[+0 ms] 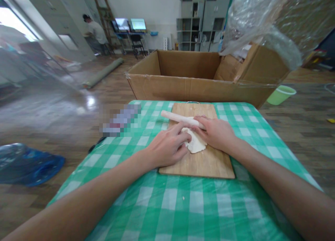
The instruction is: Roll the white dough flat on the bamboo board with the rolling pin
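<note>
A large room with a wooden floor holds a table under a green checked cloth (167, 202). On it lies a wooden board (209, 162), and on the board a flat piece of pale dough (196, 145). A rolling pin (178, 118) rests across the dough's far edge. The left hand (167, 147) lies open, fingers apart, its fingertips touching dough and pin. The right hand (216, 133) covers the pin's right end; whether it grips cannot be told. A cardboard box (188, 78) stands beyond the board, with a green bucket (281, 94) at far right.
</note>
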A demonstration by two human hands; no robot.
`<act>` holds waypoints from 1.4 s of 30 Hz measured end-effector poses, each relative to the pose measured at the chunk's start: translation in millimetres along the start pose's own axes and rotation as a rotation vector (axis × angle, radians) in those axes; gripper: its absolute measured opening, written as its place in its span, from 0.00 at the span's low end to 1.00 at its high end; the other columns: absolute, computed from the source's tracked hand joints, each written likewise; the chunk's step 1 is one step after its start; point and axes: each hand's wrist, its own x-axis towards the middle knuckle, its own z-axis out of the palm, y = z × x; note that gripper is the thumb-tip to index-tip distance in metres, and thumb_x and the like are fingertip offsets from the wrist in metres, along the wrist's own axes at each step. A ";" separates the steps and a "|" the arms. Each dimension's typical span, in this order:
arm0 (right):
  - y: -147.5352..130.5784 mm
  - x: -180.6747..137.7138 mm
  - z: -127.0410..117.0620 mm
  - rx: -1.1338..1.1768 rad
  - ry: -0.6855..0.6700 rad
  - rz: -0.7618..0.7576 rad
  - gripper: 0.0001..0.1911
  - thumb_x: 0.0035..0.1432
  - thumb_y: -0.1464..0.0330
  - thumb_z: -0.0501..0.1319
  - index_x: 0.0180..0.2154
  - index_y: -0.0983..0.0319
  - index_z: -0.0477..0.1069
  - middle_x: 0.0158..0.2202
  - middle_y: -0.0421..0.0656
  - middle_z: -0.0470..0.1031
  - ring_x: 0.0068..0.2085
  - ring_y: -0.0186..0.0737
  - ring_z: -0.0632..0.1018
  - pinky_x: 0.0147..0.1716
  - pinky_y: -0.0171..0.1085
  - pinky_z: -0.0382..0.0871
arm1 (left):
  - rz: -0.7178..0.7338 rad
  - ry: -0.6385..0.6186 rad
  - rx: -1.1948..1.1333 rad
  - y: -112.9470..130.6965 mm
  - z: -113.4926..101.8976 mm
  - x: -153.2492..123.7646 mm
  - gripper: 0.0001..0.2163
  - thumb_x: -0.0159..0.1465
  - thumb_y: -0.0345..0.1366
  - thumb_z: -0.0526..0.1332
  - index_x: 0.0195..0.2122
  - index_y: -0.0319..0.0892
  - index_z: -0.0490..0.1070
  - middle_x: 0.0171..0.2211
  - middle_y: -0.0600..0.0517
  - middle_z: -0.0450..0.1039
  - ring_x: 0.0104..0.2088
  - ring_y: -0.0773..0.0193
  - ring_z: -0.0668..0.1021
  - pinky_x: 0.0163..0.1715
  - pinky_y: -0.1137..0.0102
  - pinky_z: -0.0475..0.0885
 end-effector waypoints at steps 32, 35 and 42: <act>0.3 0.5 1.3 0.000 0.011 -0.011 0.25 0.76 0.52 0.49 0.63 0.54 0.71 0.59 0.45 0.80 0.48 0.49 0.84 0.37 0.41 0.72 | -0.069 0.229 -0.121 -26.5 3.2 -6.7 0.15 0.70 0.32 0.57 0.56 0.43 0.75 0.53 0.44 0.74 0.51 0.56 0.78 0.51 0.59 0.76; 1.3 0.3 2.5 0.000 0.012 -0.010 0.25 0.76 0.52 0.50 0.64 0.54 0.70 0.62 0.45 0.78 0.49 0.50 0.84 0.39 0.42 0.73 | 0.005 0.140 -0.050 -25.8 1.2 -7.5 0.16 0.70 0.34 0.58 0.57 0.45 0.78 0.56 0.42 0.74 0.57 0.52 0.76 0.58 0.54 0.74; 0.1 1.7 1.9 -0.031 0.003 -0.002 0.26 0.76 0.53 0.49 0.65 0.55 0.70 0.61 0.46 0.79 0.49 0.51 0.84 0.40 0.42 0.74 | 0.093 0.097 0.040 -22.1 -2.8 -9.2 0.15 0.72 0.34 0.58 0.54 0.45 0.81 0.54 0.43 0.75 0.54 0.53 0.77 0.56 0.56 0.74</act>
